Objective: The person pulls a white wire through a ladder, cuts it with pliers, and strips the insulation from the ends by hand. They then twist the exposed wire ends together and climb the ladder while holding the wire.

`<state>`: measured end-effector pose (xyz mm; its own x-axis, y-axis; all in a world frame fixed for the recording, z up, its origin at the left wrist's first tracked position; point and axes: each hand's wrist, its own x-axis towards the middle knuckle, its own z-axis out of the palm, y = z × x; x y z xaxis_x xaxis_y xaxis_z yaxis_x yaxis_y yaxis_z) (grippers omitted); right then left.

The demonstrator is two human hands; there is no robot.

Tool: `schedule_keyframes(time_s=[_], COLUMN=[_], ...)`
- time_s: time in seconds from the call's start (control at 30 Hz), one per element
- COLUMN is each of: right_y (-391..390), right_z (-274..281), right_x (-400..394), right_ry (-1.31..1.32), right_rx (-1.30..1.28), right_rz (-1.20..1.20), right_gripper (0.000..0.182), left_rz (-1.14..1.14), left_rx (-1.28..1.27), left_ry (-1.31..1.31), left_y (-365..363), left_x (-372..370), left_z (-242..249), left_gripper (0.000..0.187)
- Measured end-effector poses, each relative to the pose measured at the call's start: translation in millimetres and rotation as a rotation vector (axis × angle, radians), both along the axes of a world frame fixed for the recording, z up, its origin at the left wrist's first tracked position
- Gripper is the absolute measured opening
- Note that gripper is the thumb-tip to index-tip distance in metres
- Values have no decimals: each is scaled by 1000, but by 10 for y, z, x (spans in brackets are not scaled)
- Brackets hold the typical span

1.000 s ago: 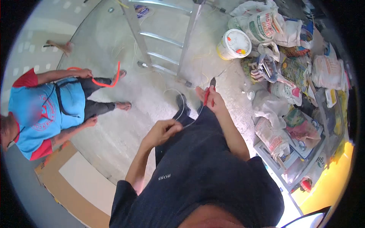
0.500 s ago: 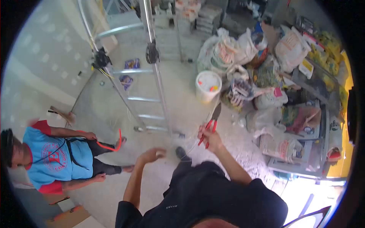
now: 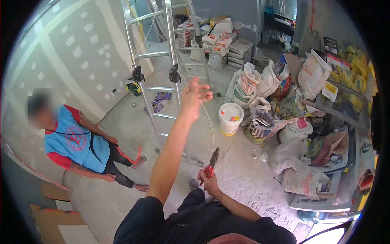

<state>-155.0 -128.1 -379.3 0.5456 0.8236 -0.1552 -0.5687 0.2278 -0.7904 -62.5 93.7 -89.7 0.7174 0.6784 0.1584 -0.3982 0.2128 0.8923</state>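
My right hand (image 3: 208, 181) is wrapped round a pair of red-handled pliers (image 3: 213, 162), their dark jaws pointing up and away from me. A thin pale wire (image 3: 213, 128) curves from the pliers' jaws up to my left hand (image 3: 196, 97). That hand is stretched far forward, fingers extended and apart, with the wire running right at its underside. Behind it in this view stands an aluminium ladder (image 3: 175, 97) with black hinges.
At left stands a person (image 3: 77, 140) in a blue and red shirt, a red-orange strip (image 3: 136, 157) beside their legs. A white bucket (image 3: 230, 122) sits ahead, near filled sacks (image 3: 248, 85) and debris on the right. Cardboard (image 3: 61, 225) lies lower left.
My left arm has reached up and forward from near my lap. My right hand has come lower and slightly left, and the pliers' handles are closer together. The view has tilted up.
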Motion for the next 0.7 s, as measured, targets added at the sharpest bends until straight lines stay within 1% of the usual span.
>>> schedule_keyframes(time_s=[0.07, 0.1, 0.13, 0.17, 0.2, 0.27, 0.3, 0.33, 0.37, 0.4, 0.43, 0.47, 0.5, 0.57, 0.6, 0.63, 0.67, 0.7], right_y=[-129, -177, -220, -253, -284, -349, -395, -441, -460, -470, -512, -563, -622, -677, -706, -727, -738, -727], right_z=[-87, -128, -167, -144, -127, -67, -2, 28, -28, -76, 64, 348, 687, 1354, 1611, 1815, 1985, 2117], right_x=[-118, -149, -162, -157, -133, -44, 49, 136, 233, 335, 429, 509, 591, 637, 635, 616, 571, 520], right_ry=[-41, -34, -29, -29, -61, -87, -277, -468, -602, -736, -736, -735, -798, -932, -1007, -1000, -1070, -1141], right_rx=[-15, -11, -8, -4, -18, -39, -215, -391, -386, -380, -374, -368, -371, -339, -303, -322, -313, -301], right_rz=[0, 63, 126, 127, 142, 167, 155, 140, 32, -79, -81, -86, -40, 12, 19, 10, 32, 57], right_gripper=[7, 9, 12, 12, 12, 14, 17, 22, 26, 30, 29, 29, 28, 25, 24, 24, 22, 21], left_rz=[206, 205, 320, 437, 441, 395, 402, 357, 309, 309, 241, 170, 159, 133, 116, 113, 112, 100], left_rx=[-31, -22, -66, -114, -113, -14, -21, 9, 41, 36, 127, 219, 216, 300, 291, 349, 407, 397], left_ry=[-102, -101, -93, -85, -86, -75, -67, -88, -110, -107, -67, -27, -24, 73, 75, 44, 10, 9], left_y=[-46, -145, -240, -336, -399, -472, -484, -496, -500, -518, -560, -606, -676, -828, -892, -955, -1019, -1054], left_x=[-91, -135, -173, -229, -298, -483, -586, -698, -801, -913, -1035, -1150, -1270, -1501, -1577, -1645, -1725, -1805], left_z=[96, 156, 215, 274, 268, 217, 174, 137, 120, 106, 103, 112, 130, 161, 150, 132, 114, 125], left_gripper=[37, 37, 30, 22, 22, 19, 19, 21, 22, 22, 24, 26, 26, 26, 26, 26, 25, 25])
